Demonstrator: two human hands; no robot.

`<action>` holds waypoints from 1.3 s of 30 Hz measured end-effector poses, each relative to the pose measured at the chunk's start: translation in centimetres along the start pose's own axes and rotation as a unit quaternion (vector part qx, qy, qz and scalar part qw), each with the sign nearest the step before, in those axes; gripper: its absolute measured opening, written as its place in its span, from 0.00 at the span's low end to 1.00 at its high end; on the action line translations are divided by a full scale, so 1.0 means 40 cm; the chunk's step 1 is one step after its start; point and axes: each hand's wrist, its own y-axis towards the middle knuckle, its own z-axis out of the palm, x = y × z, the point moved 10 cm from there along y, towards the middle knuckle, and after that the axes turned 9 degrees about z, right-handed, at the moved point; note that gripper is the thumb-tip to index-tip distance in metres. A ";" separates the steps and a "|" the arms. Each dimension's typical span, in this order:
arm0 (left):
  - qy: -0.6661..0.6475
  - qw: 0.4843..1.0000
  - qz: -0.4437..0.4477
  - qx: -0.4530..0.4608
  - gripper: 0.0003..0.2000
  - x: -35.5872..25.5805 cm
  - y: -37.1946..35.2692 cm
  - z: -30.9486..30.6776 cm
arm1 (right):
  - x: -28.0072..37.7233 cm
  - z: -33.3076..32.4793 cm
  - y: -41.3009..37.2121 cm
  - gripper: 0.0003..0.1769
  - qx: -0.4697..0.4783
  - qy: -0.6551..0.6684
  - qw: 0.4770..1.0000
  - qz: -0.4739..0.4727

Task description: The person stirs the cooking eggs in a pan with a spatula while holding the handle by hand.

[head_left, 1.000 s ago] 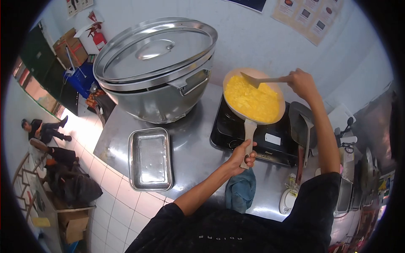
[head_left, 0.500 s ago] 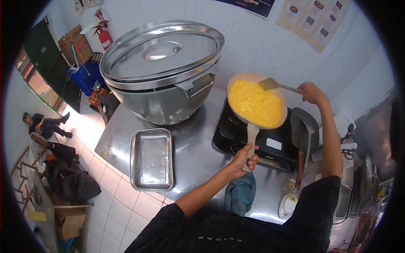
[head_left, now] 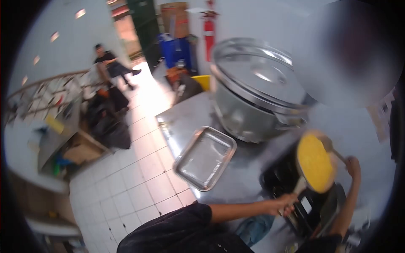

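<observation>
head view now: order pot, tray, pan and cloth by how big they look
1. Pot, clearly largest
2. Tray and pan: too close to rank, and the pan is blurred
3. Cloth, smallest in what shows, as it is partly hidden

On our table we see the tray before the pot and left of the stove, the pan over the stove, the cloth nearest us.
</observation>
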 end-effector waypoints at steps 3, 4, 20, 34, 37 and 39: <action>0.007 1.000 -0.018 -0.003 0.17 -0.001 -0.005 0.003 | 0.060 -0.024 -0.007 0.13 0.003 0.188 0.982 0.031; 0.006 1.000 -0.024 0.005 0.17 -0.002 -0.013 0.012 | 0.118 -0.041 -0.020 0.13 0.027 0.181 0.983 0.024; -0.002 1.000 -0.010 -0.015 0.17 -0.002 -0.006 0.009 | 0.441 -0.230 -0.236 0.09 0.057 -0.018 0.998 0.002; -0.023 1.000 0.009 -0.015 0.14 0.017 0.009 -0.010 | 0.356 -0.234 -0.504 0.11 0.120 -0.002 0.990 0.071; -0.022 0.999 -0.035 -0.033 0.15 -0.005 -0.020 0.014 | 0.384 -0.176 -0.505 0.11 0.083 -0.023 0.993 0.087; -0.023 0.999 -0.036 -0.030 0.15 -0.009 -0.021 0.017 | 0.395 -0.168 -0.507 0.11 0.073 -0.063 0.987 0.130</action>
